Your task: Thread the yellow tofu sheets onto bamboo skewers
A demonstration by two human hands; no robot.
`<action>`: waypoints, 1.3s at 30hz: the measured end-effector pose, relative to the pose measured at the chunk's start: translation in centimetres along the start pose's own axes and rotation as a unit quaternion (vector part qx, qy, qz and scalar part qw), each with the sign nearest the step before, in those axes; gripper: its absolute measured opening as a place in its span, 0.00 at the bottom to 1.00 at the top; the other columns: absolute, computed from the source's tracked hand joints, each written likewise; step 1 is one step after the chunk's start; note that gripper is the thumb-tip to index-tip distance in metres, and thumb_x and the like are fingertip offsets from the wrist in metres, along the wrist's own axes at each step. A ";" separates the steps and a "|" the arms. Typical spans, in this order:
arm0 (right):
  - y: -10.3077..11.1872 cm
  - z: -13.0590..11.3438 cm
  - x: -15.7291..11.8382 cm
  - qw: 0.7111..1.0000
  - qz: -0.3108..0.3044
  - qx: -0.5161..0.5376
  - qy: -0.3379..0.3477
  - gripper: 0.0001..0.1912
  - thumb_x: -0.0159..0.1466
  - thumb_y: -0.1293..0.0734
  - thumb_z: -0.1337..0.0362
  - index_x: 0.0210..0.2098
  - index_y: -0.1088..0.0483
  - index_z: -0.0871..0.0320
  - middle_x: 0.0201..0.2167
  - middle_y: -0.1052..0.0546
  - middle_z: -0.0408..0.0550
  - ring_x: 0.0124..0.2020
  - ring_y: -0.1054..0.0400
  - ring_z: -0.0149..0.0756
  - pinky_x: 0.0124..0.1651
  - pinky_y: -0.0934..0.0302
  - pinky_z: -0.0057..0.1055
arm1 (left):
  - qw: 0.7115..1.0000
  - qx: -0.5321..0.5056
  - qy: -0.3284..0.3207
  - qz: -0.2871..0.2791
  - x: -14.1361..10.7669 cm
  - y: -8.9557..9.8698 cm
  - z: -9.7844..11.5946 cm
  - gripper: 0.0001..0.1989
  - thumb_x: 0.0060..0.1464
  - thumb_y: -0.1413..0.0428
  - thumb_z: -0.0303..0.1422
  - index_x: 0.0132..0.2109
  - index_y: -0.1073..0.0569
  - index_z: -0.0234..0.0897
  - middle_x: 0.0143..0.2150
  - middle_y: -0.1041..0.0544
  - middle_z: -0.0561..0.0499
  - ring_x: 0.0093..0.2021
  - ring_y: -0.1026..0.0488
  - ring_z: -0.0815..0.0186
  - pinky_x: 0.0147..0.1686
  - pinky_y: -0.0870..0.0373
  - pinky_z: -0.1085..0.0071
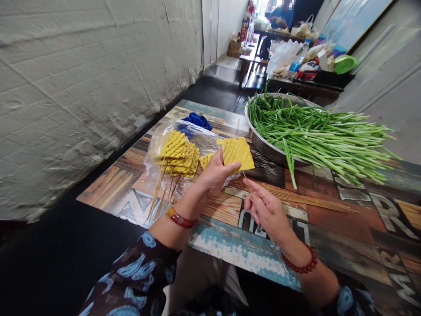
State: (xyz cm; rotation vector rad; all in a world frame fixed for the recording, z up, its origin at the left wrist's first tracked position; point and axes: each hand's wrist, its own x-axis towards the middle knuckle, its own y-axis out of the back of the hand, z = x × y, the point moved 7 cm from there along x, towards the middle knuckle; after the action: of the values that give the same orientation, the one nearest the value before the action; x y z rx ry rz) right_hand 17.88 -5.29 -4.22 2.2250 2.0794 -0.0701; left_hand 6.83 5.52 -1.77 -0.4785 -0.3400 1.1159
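My left hand is closed on a flat, ridged yellow sheet, its thumb along the lower edge. A thin wooden skewer meets the sheet's lower edge, and my right hand pinches it; how deep its tip goes is hidden. Left of my left hand, a stack of yellow sheets on skewers lies on a clear plastic bag, sticks toward me. Another yellow piece shows partly behind my left hand. Loose skewers lie on the table to the right.
A metal bowl heaped with long green stalks stands at the table's back right. A blue cloth lies behind the bag. Farther back, a second table holds bags and a bottle; a person is beyond. A wall runs along the left.
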 end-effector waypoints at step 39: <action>-0.1 0.2 0.0 1.000 0.004 0.023 0.009 0.28 0.67 0.38 0.57 0.64 0.34 0.57 0.23 0.31 0.38 0.14 0.48 0.22 0.15 0.52 0.22 | 0.999 0.029 -0.004 0.018 0.0 -0.1 -0.1 0.23 0.40 0.34 0.28 0.46 0.28 0.34 0.42 0.20 0.47 0.39 0.23 0.64 0.43 0.28 0.69</action>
State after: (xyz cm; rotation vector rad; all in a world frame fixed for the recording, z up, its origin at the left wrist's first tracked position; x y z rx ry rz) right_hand 17.79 -5.32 -4.46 2.2671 2.0991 -0.0980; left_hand 6.96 5.45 -1.79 -0.4303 -0.3052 1.1607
